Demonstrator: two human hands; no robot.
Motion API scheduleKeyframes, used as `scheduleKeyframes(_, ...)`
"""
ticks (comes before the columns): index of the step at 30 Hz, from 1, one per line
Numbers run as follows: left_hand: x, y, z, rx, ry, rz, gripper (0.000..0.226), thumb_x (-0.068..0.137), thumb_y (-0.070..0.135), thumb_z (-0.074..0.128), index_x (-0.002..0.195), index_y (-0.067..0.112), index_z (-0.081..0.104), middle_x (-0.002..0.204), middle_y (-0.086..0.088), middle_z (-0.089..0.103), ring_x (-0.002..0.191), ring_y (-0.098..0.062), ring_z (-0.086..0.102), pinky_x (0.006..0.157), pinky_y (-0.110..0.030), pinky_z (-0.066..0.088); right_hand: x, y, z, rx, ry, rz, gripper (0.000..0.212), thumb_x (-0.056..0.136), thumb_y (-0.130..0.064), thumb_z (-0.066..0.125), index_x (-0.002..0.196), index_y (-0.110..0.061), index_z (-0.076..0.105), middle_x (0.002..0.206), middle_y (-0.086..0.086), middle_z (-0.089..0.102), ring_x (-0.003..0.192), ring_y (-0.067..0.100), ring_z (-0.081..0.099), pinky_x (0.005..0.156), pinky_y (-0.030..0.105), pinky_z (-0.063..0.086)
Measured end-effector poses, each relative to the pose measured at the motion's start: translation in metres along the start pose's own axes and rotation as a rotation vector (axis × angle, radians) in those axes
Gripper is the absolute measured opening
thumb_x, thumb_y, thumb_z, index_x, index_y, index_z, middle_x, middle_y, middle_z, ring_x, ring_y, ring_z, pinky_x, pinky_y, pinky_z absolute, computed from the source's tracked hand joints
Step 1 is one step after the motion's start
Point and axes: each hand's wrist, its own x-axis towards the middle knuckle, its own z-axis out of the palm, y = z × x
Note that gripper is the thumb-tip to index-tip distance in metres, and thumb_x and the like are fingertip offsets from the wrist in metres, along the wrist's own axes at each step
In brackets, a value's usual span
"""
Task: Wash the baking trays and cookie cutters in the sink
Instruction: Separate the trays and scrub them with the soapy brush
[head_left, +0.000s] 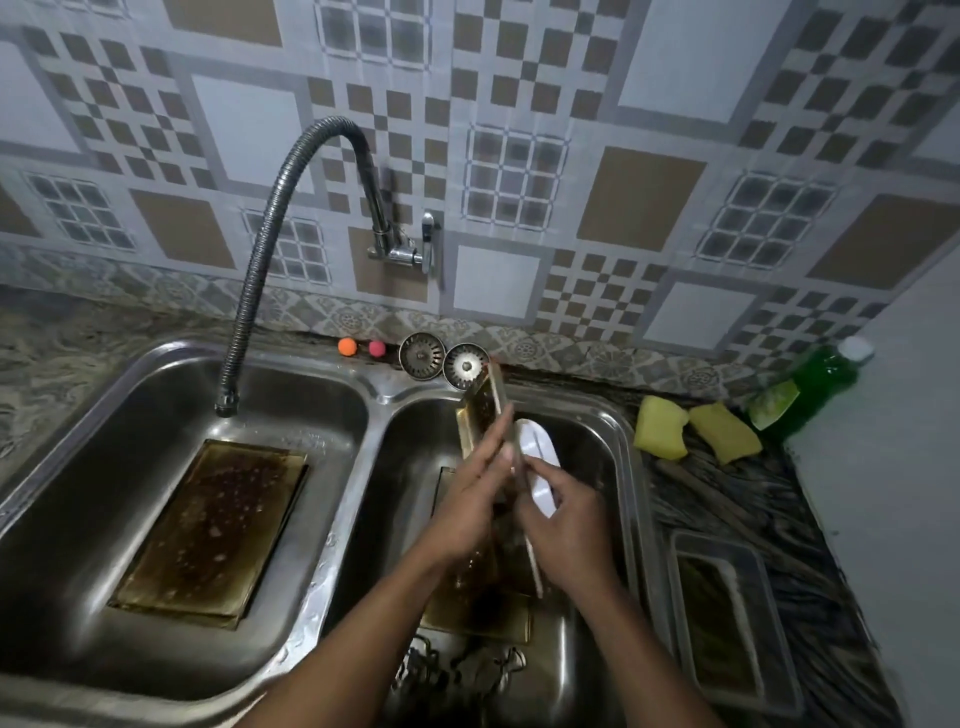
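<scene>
Held tray: a greasy baking tray (480, 415) stands on edge in the right basin (597, 457) of a double sink, its top corner leaning toward the back rim.
Left hand (467, 499): flat against the tray's inner face, fingers straight. It steadies the tray without clasping it.
Right hand (569, 525): its grip is wrapped round a white scrubbing brush (537, 467) that is pressed to the tray's other face.
Other trays: a second tray (478, 618) lies flat on the right basin's floor, directly under the upright one. A third tray (208, 525), brown with residue, lies flat in the left basin (130, 441).
Cookie cutters (457, 670): thin wire shapes at the near edge of the right basin, dim and hard to count.
Tap (270, 218): the flexible spout hangs over the left basin, and no water is seen running.
Worktop (727, 499): two yellow sponges (661, 427) and a green detergent bottle (810, 384) sit toward its back right corner.
Slip risk: the tray is only sandwiched between a flat palm and the brush, so a hard stroke on wet, oily metal could likely send it sliding down onto the tray beneath.
Cutter risk: a falling tray may well strike the cutters at the near edge and bend them.
Rinse risk: the spout serves the other basin, so loosened grease probably stays on the tray unless the spout is swung across.
</scene>
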Motion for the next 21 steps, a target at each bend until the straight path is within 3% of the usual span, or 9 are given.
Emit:
scheduleKeyframes(3, -0.001, -0.002, -0.003, -0.097, 0.149, -0.012, 0.054, 0.093, 0.037, 0.046, 0.146, 0.030, 0.039, 0.153, 0.005, 0.042, 0.133, 0.007, 0.043, 0.115, -0.022, 0.034, 0.000, -0.003, 0.004, -0.059, -0.090, -0.057, 0.035, 0.092, -0.028, 0.061, 0.127, -0.032, 0.063, 0.077, -0.037, 0.057, 0.074, -0.011, 0.057, 0.069, 0.015, 0.044)
scheduleKeyframes(4, -0.002, -0.001, -0.004, -0.093, 0.208, -0.021, 0.051, 0.094, 0.035, 0.049, 0.145, 0.033, 0.042, 0.151, 0.002, 0.046, 0.132, -0.001, 0.048, 0.113, -0.029, 0.039, 0.001, -0.004, 0.005, -0.063, -0.111, -0.073, 0.034, 0.094, -0.027, 0.058, 0.128, -0.033, 0.062, 0.072, -0.037, 0.055, 0.069, -0.009, 0.055, 0.066, 0.014, 0.040)
scheduleKeyframes(6, -0.004, -0.003, -0.008, -0.087, 0.295, 0.002, 0.051, 0.099, 0.018, 0.056, 0.145, 0.034, 0.045, 0.141, 0.003, 0.057, 0.129, -0.014, 0.055, 0.108, -0.040, 0.046, 0.003, -0.006, 0.009, 0.001, -0.139, -0.083, 0.036, 0.095, -0.024, 0.056, 0.130, -0.033, 0.061, 0.089, -0.035, 0.060, 0.084, -0.010, 0.058, 0.076, 0.015, 0.044)
scheduleKeyframes(8, -0.004, -0.004, -0.016, -0.014, 0.356, 0.039, 0.059, 0.096, 0.001, 0.056, 0.147, 0.030, 0.043, 0.139, 0.012, 0.056, 0.126, 0.003, 0.053, 0.109, -0.026, 0.043, 0.007, -0.007, 0.011, 0.058, -0.084, -0.075, 0.036, 0.096, -0.022, 0.056, 0.131, -0.031, 0.060, 0.121, -0.024, 0.060, 0.112, -0.006, 0.056, 0.096, 0.019, 0.044)
scheduleKeyframes(10, -0.002, -0.007, -0.027, 0.005, 0.333, 0.037, 0.060, 0.096, -0.001, 0.055, 0.145, 0.031, 0.045, 0.144, 0.013, 0.052, 0.129, 0.007, 0.048, 0.114, -0.024, 0.036, 0.018, -0.008, 0.007, 0.076, 0.038, -0.056, 0.034, 0.098, -0.019, 0.053, 0.130, -0.026, 0.061, 0.128, -0.013, 0.059, 0.119, 0.002, 0.055, 0.099, 0.020, 0.042)
scheduleKeyframes(13, -0.005, -0.007, -0.030, -0.157, 0.148, -0.037, 0.056, 0.098, 0.002, 0.052, 0.142, 0.036, 0.048, 0.146, 0.006, 0.052, 0.137, -0.015, 0.047, 0.118, -0.045, 0.033, 0.044, -0.017, -0.007, 0.083, 0.232, 0.038, 0.030, 0.100, -0.020, 0.051, 0.127, -0.019, 0.065, 0.127, -0.001, 0.064, 0.114, 0.009, 0.058, 0.083, 0.010, 0.040)
scheduleKeyframes(17, -0.002, -0.003, -0.016, -0.331, 0.128, -0.088, 0.055, 0.099, -0.001, 0.047, 0.144, 0.030, 0.044, 0.142, -0.005, 0.057, 0.133, -0.027, 0.051, 0.114, -0.052, 0.036, 0.055, -0.051, -0.001, 0.094, 0.285, 0.010, 0.028, 0.097, -0.028, 0.058, 0.122, -0.024, 0.067, 0.113, -0.008, 0.068, 0.086, -0.001, 0.061, 0.063, 0.004, 0.042)
scheduleKeyframes(19, 0.004, -0.001, -0.018, -0.345, 0.200, -0.067, 0.054, 0.100, 0.000, 0.046, 0.145, 0.028, 0.043, 0.139, -0.007, 0.059, 0.129, -0.026, 0.056, 0.109, -0.047, 0.043, 0.038, -0.057, 0.008, 0.125, 0.216, -0.081, 0.026, 0.096, -0.028, 0.060, 0.119, -0.023, 0.069, 0.110, -0.017, 0.066, 0.090, -0.013, 0.061, 0.074, 0.001, 0.042)
scheduleKeyframes(21, 0.008, 0.003, -0.025, -0.310, 0.259, -0.032, 0.053, 0.100, 0.000, 0.046, 0.145, 0.027, 0.042, 0.132, 0.003, 0.065, 0.121, -0.011, 0.061, 0.099, -0.028, 0.051, 0.018, -0.042, 0.009, 0.130, 0.196, -0.094, 0.025, 0.095, -0.027, 0.061, 0.118, -0.023, 0.071, 0.111, -0.019, 0.067, 0.100, -0.014, 0.060, 0.084, 0.006, 0.046)
